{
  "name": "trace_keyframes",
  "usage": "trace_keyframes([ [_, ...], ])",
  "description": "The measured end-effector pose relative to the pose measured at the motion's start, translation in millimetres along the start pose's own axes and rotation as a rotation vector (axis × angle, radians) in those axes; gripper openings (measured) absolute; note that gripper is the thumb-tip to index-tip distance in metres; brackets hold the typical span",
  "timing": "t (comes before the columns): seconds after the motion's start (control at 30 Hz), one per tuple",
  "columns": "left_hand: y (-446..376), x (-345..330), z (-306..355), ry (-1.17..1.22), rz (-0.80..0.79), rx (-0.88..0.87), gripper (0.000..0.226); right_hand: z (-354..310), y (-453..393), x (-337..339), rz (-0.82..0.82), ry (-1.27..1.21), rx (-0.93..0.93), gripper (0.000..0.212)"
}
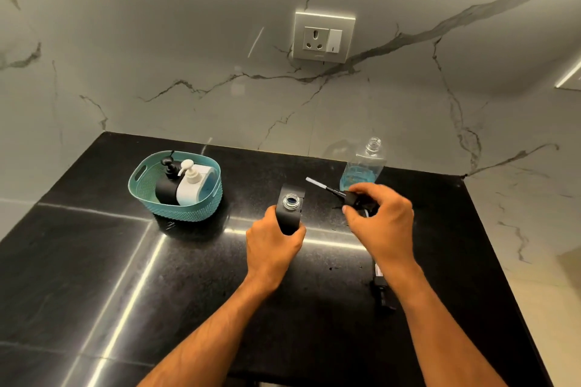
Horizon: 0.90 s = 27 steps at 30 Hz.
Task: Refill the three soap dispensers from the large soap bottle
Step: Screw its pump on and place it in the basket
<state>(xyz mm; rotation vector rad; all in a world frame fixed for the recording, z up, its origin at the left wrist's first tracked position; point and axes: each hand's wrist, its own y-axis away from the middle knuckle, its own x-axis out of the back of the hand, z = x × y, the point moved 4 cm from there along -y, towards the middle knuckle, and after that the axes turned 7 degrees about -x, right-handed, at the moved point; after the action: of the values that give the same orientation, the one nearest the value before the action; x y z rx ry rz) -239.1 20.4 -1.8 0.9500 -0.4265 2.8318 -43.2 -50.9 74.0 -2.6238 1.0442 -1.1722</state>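
Observation:
My left hand [273, 247] grips a black soap dispenser [290, 209] standing on the black counter, its clear neck open at the top. To its right, my right hand [380, 221] holds the black pump head [347, 196], whose white dip tube [312, 181] points up and left above the counter. Behind it stands the large clear soap bottle [364, 166], uncapped, with blue liquid in its lower part. A black dispenser [166, 187] and a white dispenser [190, 185], both with pumps on, sit in a teal basket [201, 209] at the left.
A small black object [382, 287] lies on the counter [157, 276] under my right forearm. The marble wall behind carries a power socket [323, 38]. The counter's right edge drops off past my right arm.

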Motion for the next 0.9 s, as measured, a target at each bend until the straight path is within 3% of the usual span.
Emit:
trace_keyframes([
  [0.27, 3.5, 1.7, -6.6, 0.003, 0.002, 0.012, 0.035, -60.2, 2.7, 11.7, -0.142, 0.046, 0.150, 0.034],
  [0.53, 6.8, 2.3, -7.1, -0.014, 0.005, -0.013, 0.036, -73.6, 1.0, -2.0, -0.266, 0.238, 0.164, 0.030],
  [0.73, 10.8, -4.0, 5.8, 0.003, -0.002, -0.063, 0.033, -88.2, -14.4, -19.9, -0.348, 0.247, 0.220, 0.043],
  [0.9, 11.0, -3.2, 13.6, 0.024, 0.002, -0.085, 0.033, -82.9, -22.7, -37.4, -0.435, 0.273, 0.202, 0.033],
])
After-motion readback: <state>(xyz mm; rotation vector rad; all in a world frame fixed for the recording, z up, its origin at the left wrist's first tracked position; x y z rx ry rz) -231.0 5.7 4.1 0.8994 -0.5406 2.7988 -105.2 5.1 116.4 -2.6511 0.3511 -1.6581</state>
